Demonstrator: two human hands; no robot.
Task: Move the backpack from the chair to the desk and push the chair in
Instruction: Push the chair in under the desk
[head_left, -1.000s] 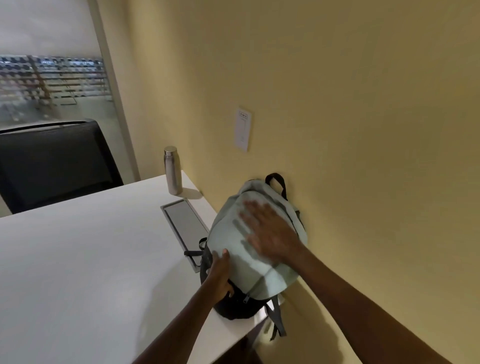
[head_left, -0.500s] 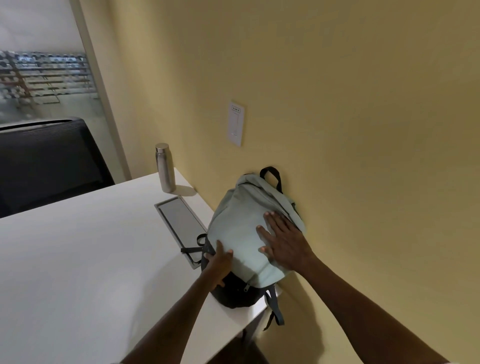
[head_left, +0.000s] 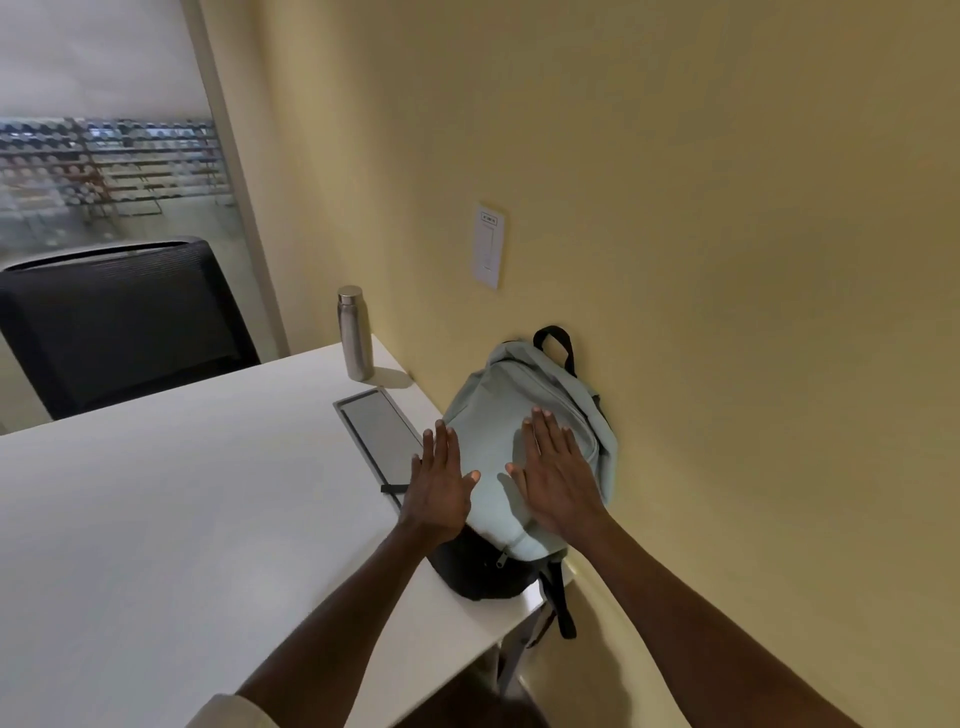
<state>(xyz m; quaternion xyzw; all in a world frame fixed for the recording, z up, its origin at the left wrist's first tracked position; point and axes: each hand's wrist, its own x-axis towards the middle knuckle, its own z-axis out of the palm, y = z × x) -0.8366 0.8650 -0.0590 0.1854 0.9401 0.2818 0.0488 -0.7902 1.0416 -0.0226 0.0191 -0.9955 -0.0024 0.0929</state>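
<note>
Seeing backpack (head_left: 524, 441) on desk (head_left: 182, 519) under my right hand (head_left: 558, 480); left hand (head_left: 439, 491) beside; both flat, gripping nothing. Chair push pending.

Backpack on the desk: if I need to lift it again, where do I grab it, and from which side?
Take the black top loop handle of the backpack, coming from above and the desk side. The pack leans against the wall, so the far side is blocked, while the loop stands up free at its top. Both the left hand and right hand are open and flat, gripping nothing.
</note>
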